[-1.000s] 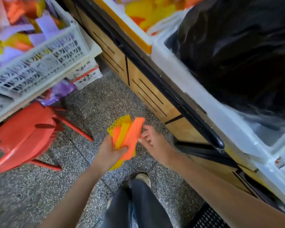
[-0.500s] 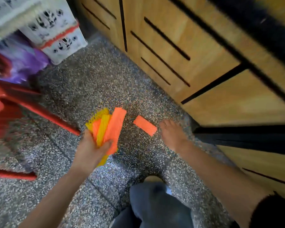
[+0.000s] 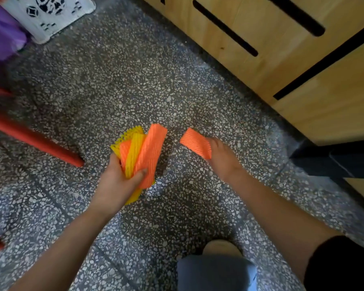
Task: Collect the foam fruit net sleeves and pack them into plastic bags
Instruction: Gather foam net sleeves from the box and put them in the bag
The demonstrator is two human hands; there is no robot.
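Foam sleeves bunch (image 3: 142,152), orange and yellow, fanned upright in the left hand (image 3: 116,181). Thumb clamps across the front orange one, fingers wrapped behind, firm grip. The bunch sits above the terrazzo floor (image 3: 135,80), roughly mid-frame.

Loose orange sleeve (image 3: 194,142) sits just right of the bunch, low at the floor. Its near end overlaps the fingers of the right hand (image 3: 223,160). That hand is stretched out and touching the sleeve, but the fingertips are hidden by the foam. Can't tell if it is pinched or only touched, or how far the fingers are curled.

Wooden cabinet (image 3: 282,49) with black slots runs along the right. Red leg (image 3: 34,141) slants in from the left. White perforated crate (image 3: 51,15) top left, something purple (image 3: 2,34) beside it, blurred. Person's shoe (image 3: 221,247) and grey trouser leg (image 3: 214,274) at the bottom.
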